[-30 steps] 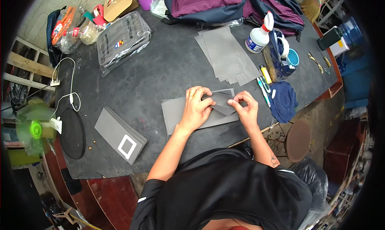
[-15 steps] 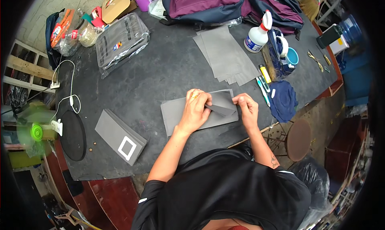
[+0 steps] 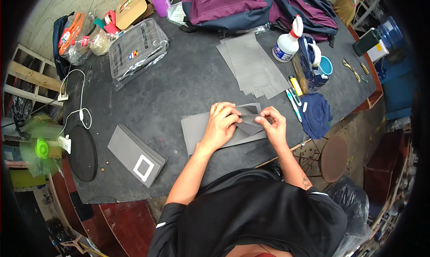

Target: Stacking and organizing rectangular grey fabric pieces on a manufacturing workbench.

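Observation:
Grey rectangular sheets point(image 3: 195, 128) lie in a thin pile on the table in front of me, and a corner of the top one is lifted and folded over. My left hand point(image 3: 220, 125) rests over the pile, its fingers closed on the raised grey sheet point(image 3: 249, 126). At the sheet's right end, my right hand point(image 3: 274, 126) pinches its edge between thumb and fingers. The darker underside of the flap shows between the two hands. Part of the sheet is hidden beneath my left fingers.
A stack of narrow grey pieces point(image 3: 130, 149) with a white square frame point(image 3: 144, 168) lies to the left. Further grey sheets point(image 3: 253, 62), a spray bottle point(image 3: 286, 44), a blue cloth point(image 3: 316, 116) and purple backpacks point(image 3: 228, 8) lie beyond. A clear-wrapped grey case point(image 3: 139, 49) sits far left.
My right hand has moved left and closed on the sheet's edge, nearer my left hand. The raised flap has shifted between them. The view has shifted slightly.

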Demonstrator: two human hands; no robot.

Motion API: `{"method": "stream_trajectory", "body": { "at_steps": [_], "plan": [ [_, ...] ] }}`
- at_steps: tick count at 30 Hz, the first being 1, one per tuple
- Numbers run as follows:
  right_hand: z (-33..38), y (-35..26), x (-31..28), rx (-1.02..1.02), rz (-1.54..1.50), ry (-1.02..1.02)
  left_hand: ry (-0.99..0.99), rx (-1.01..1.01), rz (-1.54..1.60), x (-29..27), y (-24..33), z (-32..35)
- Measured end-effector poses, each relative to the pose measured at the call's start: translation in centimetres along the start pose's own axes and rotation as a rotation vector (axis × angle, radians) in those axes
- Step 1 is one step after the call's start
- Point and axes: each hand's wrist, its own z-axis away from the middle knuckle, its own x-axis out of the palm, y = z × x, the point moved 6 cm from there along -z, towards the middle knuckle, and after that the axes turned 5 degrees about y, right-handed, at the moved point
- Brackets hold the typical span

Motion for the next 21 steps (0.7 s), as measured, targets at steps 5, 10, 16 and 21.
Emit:
{"method": "stream_trajectory", "body": {
  "at_steps": [5, 10, 16, 21],
  "plan": [
    [-0.4, 0.2, 0.0, 0.201, -0.257, 0.096, -0.015, -0.130, 0.077, 0.0, -0.2, -0.2],
    [-0.5, 0.4, 0.5, 0.177, -0.061, -0.011, -0.079, -0.064, 0.024, 0.3, -0.2, 0.1],
    [-0.4, -0.1, 0.4, 0.021, 0.038, 0.020, 0.017, -0.071, 0.044, -0.1, 0.2, -0.1],
    [-0.3, -0.7, 0.5, -0.064, 0.097, 0.016, 0.006, 0.021, 0.012, 0.0, 0.2, 0.0]
  ]
}}
